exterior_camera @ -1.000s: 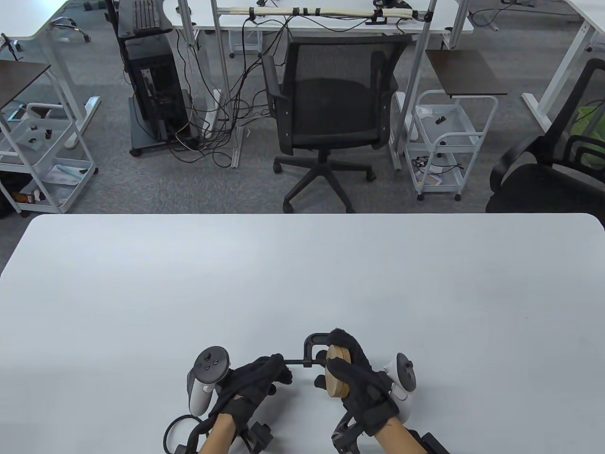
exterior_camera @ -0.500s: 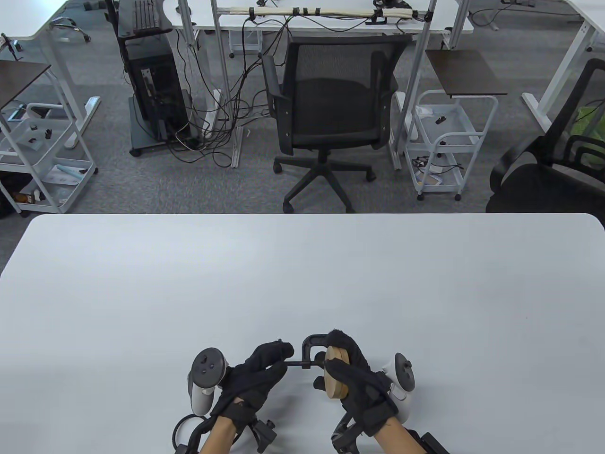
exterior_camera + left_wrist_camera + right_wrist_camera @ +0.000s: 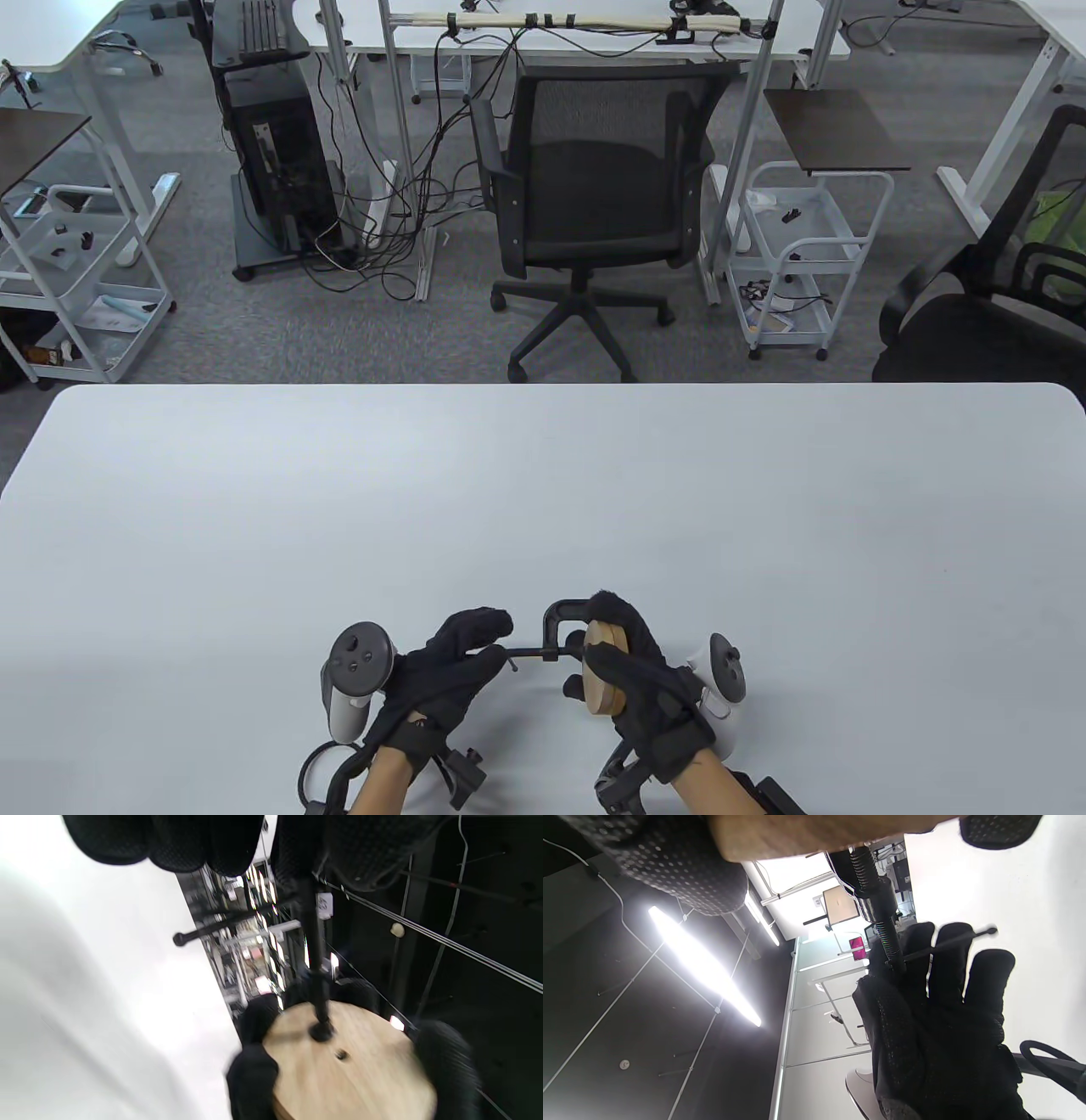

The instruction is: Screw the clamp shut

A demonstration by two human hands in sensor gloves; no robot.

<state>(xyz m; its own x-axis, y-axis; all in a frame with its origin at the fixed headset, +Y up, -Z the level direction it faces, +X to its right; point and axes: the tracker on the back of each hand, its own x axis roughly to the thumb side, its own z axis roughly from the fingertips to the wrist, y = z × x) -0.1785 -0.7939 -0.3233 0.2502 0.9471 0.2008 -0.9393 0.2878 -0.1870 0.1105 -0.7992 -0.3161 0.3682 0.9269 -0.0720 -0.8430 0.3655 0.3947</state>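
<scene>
I am working at the near edge of the white surface (image 3: 543,509), both hands in black gloves. My right hand (image 3: 645,679) is gripping a round wooden disc (image 3: 604,671) on edge, fingers curled over its far rim and thumb on the near side, and it is holding the disc upright just above the surface. The black clamp (image 3: 562,615) is sitting around the disc, its curved frame arching over the far side between my fingers. In the left wrist view the clamp's screw (image 3: 314,955) is running straight down to a small round pad that is pressing on the flat face of the disc (image 3: 352,1069), with my right fingers (image 3: 254,1082) wrapping the disc's edge.

My left hand (image 3: 450,671) is lying at the outer end of the screw, to the left of the disc. Its fingers are spread and loosely extended rather than clenched; the right wrist view shows the fingers (image 3: 950,963) fanned out with the thin crossbar handle (image 3: 950,940) lying across the fingertips, one ball end sticking out past them. Whether the thumb is pinching the bar against the fingers, I cannot tell. A white tracker (image 3: 352,679) is sitting on the back of my left hand, and another tracker (image 3: 725,679) on my right.
</scene>
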